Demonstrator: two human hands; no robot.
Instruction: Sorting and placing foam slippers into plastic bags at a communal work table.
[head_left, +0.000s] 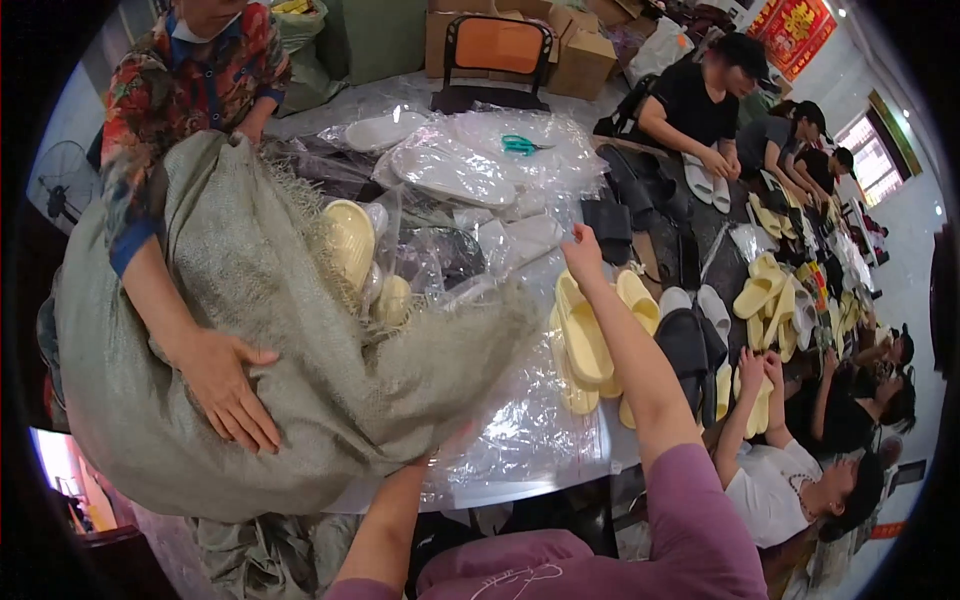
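Note:
A big grey-green woven sack (270, 290) with a frayed mouth lies across the left of the table. Its opening shows yellow slippers (350, 245) and clear plastic. My left forearm (388, 525) reaches up to the sack's lower edge, where the sack hides the hand. Stretched out over the table, my right hand (583, 252) has its fingers closed, beside black slippers (607, 230); what they hold, if anything, I cannot make out. Below that hand and left of my right forearm stand yellow slippers (582, 335). A co-worker's hand (228, 385) lies spread on the sack.
Clear plastic bags (540, 430) cover much of the table, some around white slippers (455, 175). Teal-handled scissors (520, 145) lie at the far side. An orange-backed chair (498, 50) stands beyond. Along the table to the right, several people work among slippers.

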